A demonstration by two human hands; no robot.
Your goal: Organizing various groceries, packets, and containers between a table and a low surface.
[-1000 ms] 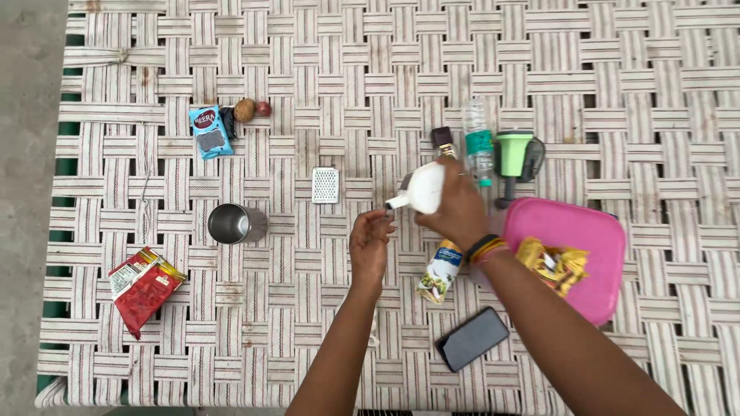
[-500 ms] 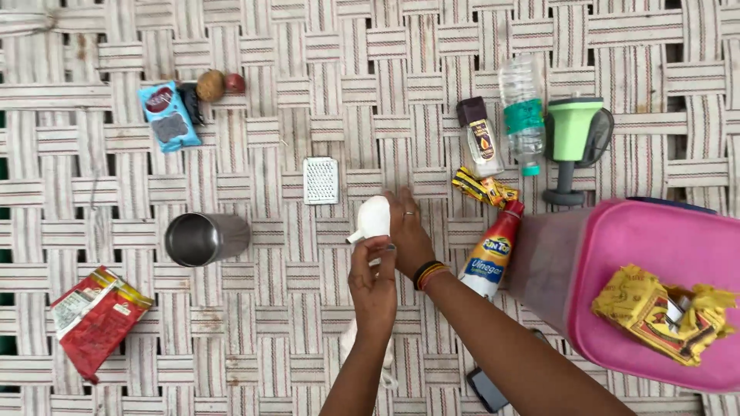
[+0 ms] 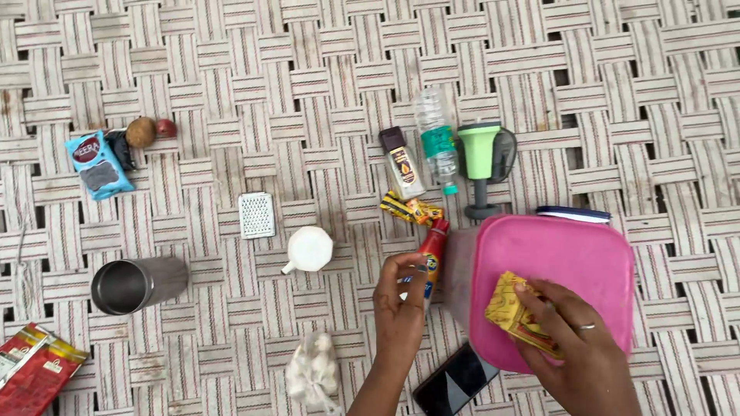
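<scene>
My left hand [image 3: 401,308] curls around the lower part of a red sauce bottle [image 3: 433,245] lying on the woven cot surface. My right hand [image 3: 578,354], with a ring on one finger, grips a yellow packet [image 3: 510,310] on top of a pink-lidded box [image 3: 563,258]. A small white cup [image 3: 309,249] stands alone to the left of my left hand. A clear bag of white lumps [image 3: 312,375] lies near my left forearm.
Behind the box are a small brown bottle [image 3: 401,162], a clear water bottle [image 3: 436,146], a green device [image 3: 482,158] and yellow wrappers [image 3: 410,208]. To the left lie a steel tumbler [image 3: 135,283], white grater [image 3: 256,214], blue packet [image 3: 97,163] and red packet [image 3: 35,371]. A phone [image 3: 453,381] lies at the bottom.
Both hands have let go of the white cup, which now stands on the surface. My left hand moved to the sauce bottle and my right hand moved right to the yellow packet.
</scene>
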